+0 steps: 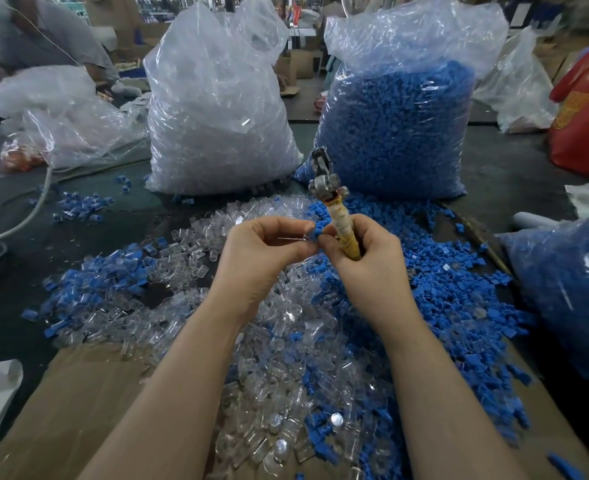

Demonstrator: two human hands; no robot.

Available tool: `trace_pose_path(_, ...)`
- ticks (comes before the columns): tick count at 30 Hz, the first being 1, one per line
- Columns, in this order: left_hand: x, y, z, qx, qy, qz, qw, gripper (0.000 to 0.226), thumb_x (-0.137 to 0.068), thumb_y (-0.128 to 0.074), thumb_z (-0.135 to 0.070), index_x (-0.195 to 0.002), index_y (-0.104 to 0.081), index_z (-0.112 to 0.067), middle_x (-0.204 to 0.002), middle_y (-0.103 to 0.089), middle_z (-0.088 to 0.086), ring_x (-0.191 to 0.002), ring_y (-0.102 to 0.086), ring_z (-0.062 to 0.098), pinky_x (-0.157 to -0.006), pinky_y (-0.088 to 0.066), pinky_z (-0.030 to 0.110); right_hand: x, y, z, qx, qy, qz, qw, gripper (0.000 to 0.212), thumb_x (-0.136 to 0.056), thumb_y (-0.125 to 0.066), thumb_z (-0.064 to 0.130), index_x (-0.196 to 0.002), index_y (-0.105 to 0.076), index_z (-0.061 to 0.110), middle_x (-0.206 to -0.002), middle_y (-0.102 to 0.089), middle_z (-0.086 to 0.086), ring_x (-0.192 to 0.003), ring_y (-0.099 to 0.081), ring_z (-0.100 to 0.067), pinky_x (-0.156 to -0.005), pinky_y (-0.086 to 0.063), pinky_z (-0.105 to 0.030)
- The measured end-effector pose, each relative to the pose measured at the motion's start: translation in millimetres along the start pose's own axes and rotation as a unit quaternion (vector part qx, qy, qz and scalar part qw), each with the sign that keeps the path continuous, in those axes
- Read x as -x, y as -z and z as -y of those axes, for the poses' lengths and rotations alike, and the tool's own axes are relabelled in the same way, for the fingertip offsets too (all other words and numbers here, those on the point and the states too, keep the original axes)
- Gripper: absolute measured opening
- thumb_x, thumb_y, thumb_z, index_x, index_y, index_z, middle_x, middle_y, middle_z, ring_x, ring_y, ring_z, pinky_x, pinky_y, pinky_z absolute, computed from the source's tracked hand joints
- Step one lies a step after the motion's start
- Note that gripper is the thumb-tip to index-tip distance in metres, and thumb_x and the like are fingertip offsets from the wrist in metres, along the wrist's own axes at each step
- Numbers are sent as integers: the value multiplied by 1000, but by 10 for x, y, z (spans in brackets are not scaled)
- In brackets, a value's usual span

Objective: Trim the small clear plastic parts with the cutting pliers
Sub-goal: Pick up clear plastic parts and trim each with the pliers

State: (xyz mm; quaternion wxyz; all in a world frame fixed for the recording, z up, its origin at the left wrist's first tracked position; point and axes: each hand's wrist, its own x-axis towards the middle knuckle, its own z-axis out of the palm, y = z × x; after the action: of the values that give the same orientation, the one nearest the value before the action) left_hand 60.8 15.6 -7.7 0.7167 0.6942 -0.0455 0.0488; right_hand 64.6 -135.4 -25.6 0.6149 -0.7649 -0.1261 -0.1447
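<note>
Just one view here, a wide-angle head cam looking forward and down over the counter (pixel 515 161) from its near edge. It sits close above the hands, left (pixel 262 251) and right (pixel 366 258), which sit mid-frame with both forearms running in from the bottom. The far edge and room behind curve along the top.

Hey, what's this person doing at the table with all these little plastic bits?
The right hand grips cutting pliers, head pointing up, not cutting. Both hands' fingertips meet on a small blue piece, which the left hand pinches. Loose clear parts and blue parts cover the table.
</note>
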Motion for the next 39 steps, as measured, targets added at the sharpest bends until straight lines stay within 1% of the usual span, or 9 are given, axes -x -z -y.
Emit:
trace_pose_path(5, -2, 17, -12, 27, 12, 8, 1000, 29, -62, -82, -14, -90, -77, -16, -88, -77, 3, -82, -73, 11, -71, -54, 17, 2, 0, -14, 11, -9, 5, 1000, 4, -91, -68, 15, -90, -65, 17, -62, -56, 13, -55, -46, 0, -53, -41, -15)
trace_pose_path(9, 4, 2, -2, 12, 8, -8, 1000, 20, -78, -77, -1, -88, -78, -19, -84, -77, 5, -78, -71, 11, -70, -53, 17, 7, 9, -9, 20, -13, 13, 1000, 1, -91, -67, 16, -93, -67, 15, -64, -57, 9, -55, -46, -2, -53, -41, -16)
trace_pose_path(13, 1, 19, -1, 14, 8, -27, 1000, 22, -80, -75, 0, -91, -77, -19, -87, -77, 5, -82, -71, 16, -78, -58, 26, 2, 37, -8, 23, -26, 27, 999, 4, -93, -65, 16, -96, -67, 17, -77, -65, -7, -62, -50, -18, -58, -47, -30)
trace_pose_path(20, -33, 38, 6, 68, 4, -60, 996, 23, -77, -77, 3, -92, -74, -14, -87, -74, 6, -91, -71, 28, -83, -59, 32, -15, 209, -75, 38, -66, 53, 996, 6, -90, -67, 16, -90, -65, 22, -71, -60, 9, -59, -51, 3, -55, -41, -10)
trace_pose_path(24, -37, 55, -6, 76, -17, -71, 994, 24, -76, -76, 5, -92, -70, -11, -84, -72, 6, -83, -70, 21, -78, -59, 28, -2, 261, -75, 71, -75, 106, 989, 7, -90, -67, 17, -94, -63, 15, -86, -62, -17, -71, -54, -20, -67, -46, -33)
trace_pose_path(28, -38, 79, -31, 81, -31, -74, 993, 26, -77, -74, 7, -97, -65, -7, -81, -73, 1, -76, -69, 13, -73, -58, 23, 7, 261, -78, 106, -91, 157, 978, 13, -88, -68, 16, -98, -60, 13, -93, -60, -19, -78, -56, -37, -80, -51, -51)
trace_pose_path(31, -28, 96, -50, 68, -45, -73, 994, 27, -79, -72, 7, -100, -63, -7, -81, -73, 0, -74, -69, 10, -69, -56, 21, 5, 251, -97, 128, -102, 174, 971, 14, -88, -66, 15, -98, -58, 17, -93, -61, -17, -71, -53, -26, -73, -50, -51)
trace_pose_path(36, -21, 97, -71, 61, -53, -74, 994, 28, -79, -72, 8, -99, -62, -9, -82, -73, 2, -72, -68, 9, -66, -54, 20, 0, 251, -86, 148, -99, 176, 968, 17, -88, -65, 14, -99, -55, 22, -96, -61, -11, -80, -58, -36, -73, -50, -52)
trace_pose_path(39, -20, 102, -74, 60, -58, -74, 994, 28, -79, -71, 9, -98, -62, -10, -82, -73, 1, -71, -68, 9, -65, -54, 19, 11, 249, -86, 173, -93, 179, 964, 20, -88, -64, 14, -97, -51, 26, -89, -58, -5, -76, -56, -30, -72, -50, -49)
